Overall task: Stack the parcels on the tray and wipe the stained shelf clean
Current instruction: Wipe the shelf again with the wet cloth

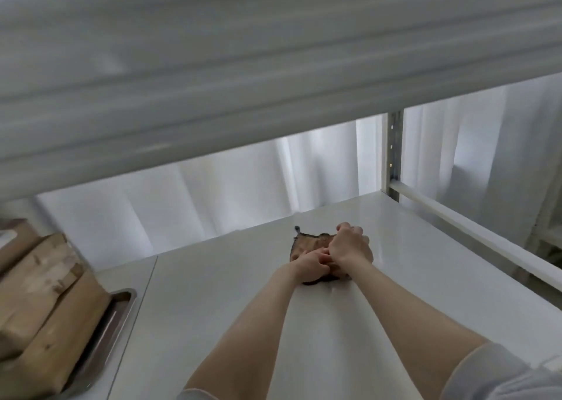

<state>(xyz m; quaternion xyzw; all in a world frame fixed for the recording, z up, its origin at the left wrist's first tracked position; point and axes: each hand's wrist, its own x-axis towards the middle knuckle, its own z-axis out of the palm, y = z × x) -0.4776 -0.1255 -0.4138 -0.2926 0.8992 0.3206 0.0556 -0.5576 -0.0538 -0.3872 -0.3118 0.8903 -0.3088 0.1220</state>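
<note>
A brown cloth (310,243) with a dark hem lies on the white shelf (219,308), toward its back. Both my hands are on it. My right hand (349,247) grips the cloth's right side with curled fingers. My left hand (310,264) pinches the cloth just beside the right one, fingers bent into the fabric. Brown cardboard parcels (42,296) are stacked on a metal tray (118,308) at the left edge of the shelf. No stain shows on the shelf around the cloth; the part under the cloth is hidden.
An upper shelf board (243,80), blurred, hangs low over the space. A perforated metal upright (394,153) and a white side rail (474,235) bound the shelf at the right. White curtain hangs behind.
</note>
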